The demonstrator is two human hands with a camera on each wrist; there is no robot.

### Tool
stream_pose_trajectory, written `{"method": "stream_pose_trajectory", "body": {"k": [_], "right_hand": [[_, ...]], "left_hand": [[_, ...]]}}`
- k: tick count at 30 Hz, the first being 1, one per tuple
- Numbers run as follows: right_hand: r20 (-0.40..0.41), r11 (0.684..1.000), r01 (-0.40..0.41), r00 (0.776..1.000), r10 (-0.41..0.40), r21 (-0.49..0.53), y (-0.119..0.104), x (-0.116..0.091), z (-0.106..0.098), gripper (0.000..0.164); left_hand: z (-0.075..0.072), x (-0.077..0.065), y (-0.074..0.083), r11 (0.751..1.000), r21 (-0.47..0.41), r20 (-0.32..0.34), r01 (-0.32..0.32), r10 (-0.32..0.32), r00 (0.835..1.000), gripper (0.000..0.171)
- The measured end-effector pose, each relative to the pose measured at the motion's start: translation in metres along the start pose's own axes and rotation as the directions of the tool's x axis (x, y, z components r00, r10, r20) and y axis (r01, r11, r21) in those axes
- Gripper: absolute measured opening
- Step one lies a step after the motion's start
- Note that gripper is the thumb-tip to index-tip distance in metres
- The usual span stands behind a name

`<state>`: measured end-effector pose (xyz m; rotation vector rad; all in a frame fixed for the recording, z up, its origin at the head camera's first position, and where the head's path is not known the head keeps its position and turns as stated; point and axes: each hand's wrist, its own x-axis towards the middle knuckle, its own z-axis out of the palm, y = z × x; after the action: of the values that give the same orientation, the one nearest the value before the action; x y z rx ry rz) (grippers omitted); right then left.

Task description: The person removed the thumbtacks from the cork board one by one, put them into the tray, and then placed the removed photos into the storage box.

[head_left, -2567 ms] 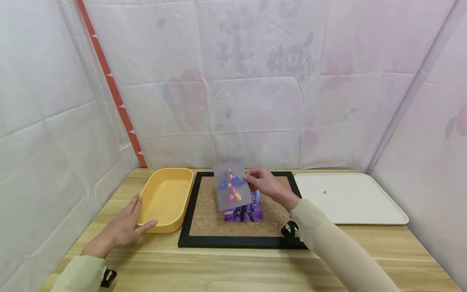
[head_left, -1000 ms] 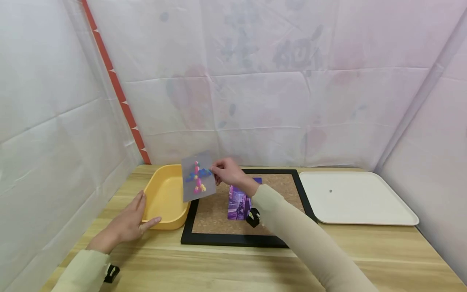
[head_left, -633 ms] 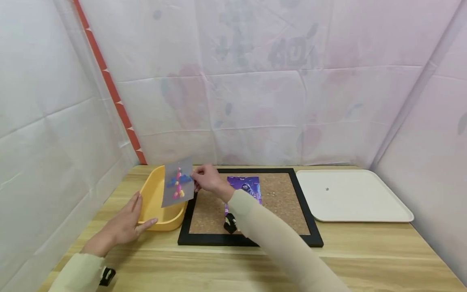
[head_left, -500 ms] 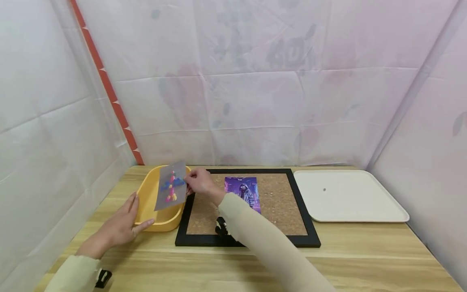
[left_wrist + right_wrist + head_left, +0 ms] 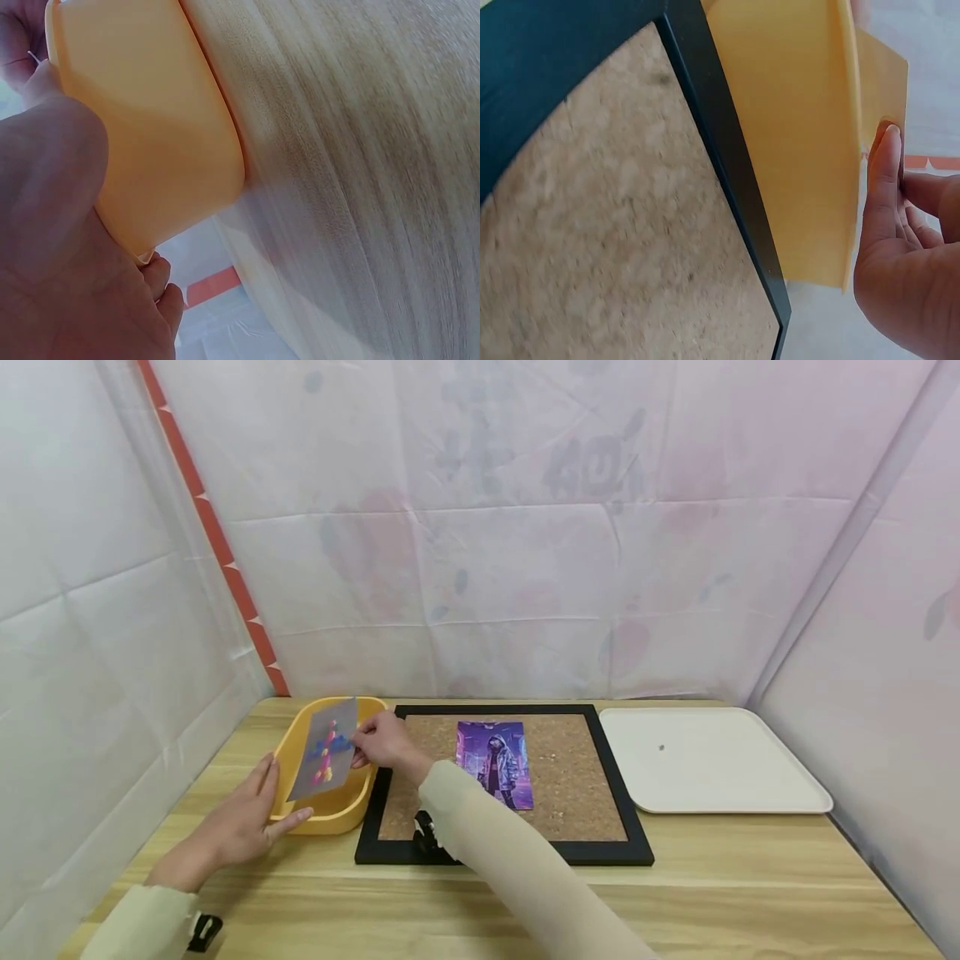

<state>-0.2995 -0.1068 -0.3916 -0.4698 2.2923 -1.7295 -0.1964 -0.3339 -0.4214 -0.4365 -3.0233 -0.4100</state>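
My left hand lies along the near left corner of a yellow plastic bin, thumb over the front rim and fingers against the left side. The left wrist view shows that hand close beside the bin's outer wall. Between thumb and fingers, my right hand pinches the right edge of a grey picture card with pink, blue and yellow shapes. The card slants above the bin's opening. From the right wrist, the card's plain back shows just beyond the bin's rim.
A black-framed cork board lies right of the bin, bearing a purple picture card of a hooded figure. Farther right is a white tray with a small dark speck on it. Fabric walls enclose the wooden table.
My right hand has carried the grey card leftward from over the cork board to over the bin, then lowered and tilted it. The purple card is uncovered. My left hand keeps its place.
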Motion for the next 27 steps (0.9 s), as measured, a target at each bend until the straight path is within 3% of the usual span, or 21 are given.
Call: {"method": "stream_pose_trajectory", "body": {"k": [10, 16, 27], "right_hand": [[-0.079, 0.999, -0.025, 0.997, 0.021, -0.047, 0.003, 0.0, 0.013, 0.022], [-0.061, 0.998, 0.026, 0.998, -0.029, -0.048, 0.003, 0.002, 0.017, 0.022], [-0.071, 0.982, 0.028, 0.997, -0.042, -0.187, 0.002, 0.005, 0.024, 0.024]], "left_hand": [[0.002, -0.001, -0.001, 1.0, -0.005, 0.0, 0.004, -0.004, 1.0, 0.105], [0.001, 0.0, 0.001, 1.0, -0.01, 0.002, 0.007, -0.007, 1.0, 0.105], [0.002, 0.0, -0.001, 1.0, -0.004, 0.004, 0.009, -0.009, 1.0, 0.105]]}}
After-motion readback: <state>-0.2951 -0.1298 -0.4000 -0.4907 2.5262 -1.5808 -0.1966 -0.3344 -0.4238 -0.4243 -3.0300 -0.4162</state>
